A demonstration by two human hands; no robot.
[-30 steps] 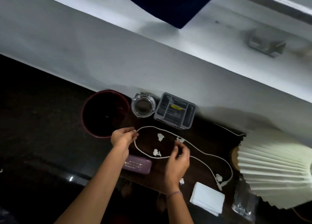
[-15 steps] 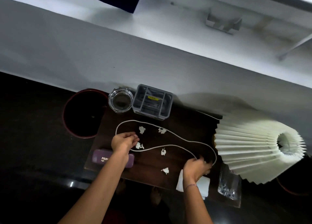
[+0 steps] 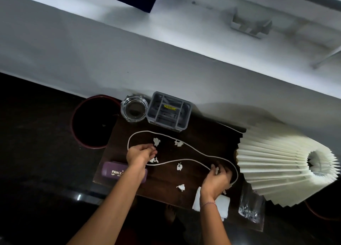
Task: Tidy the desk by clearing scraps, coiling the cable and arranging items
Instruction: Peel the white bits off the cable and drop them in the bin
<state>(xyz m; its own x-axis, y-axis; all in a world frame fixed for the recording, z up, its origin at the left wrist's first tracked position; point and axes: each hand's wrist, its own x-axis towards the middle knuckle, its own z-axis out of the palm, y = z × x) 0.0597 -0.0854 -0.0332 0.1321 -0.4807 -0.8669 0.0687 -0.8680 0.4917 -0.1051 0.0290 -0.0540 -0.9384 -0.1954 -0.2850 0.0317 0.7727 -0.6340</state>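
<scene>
L hand (image 3: 141,155) curled by scraps (image 3: 156,141) inside cable (image 3: 188,148) loop; R hand (image 3: 216,180) pinches a scrap near lamp (image 3: 276,169), right.

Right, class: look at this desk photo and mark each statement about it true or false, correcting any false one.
1. The white cable lies in a loose loop on the dark wooden desk. True.
2. The clear glass ashtray sits right of the grey plastic organiser. False: it sits left.
3. The pleated cream lampshade stands upright. False: it lies on its side.
4. Crumpled white paper scraps lie on the desk. True.
5. The left hand partly covers the purple case. False: the forearm does.
</scene>
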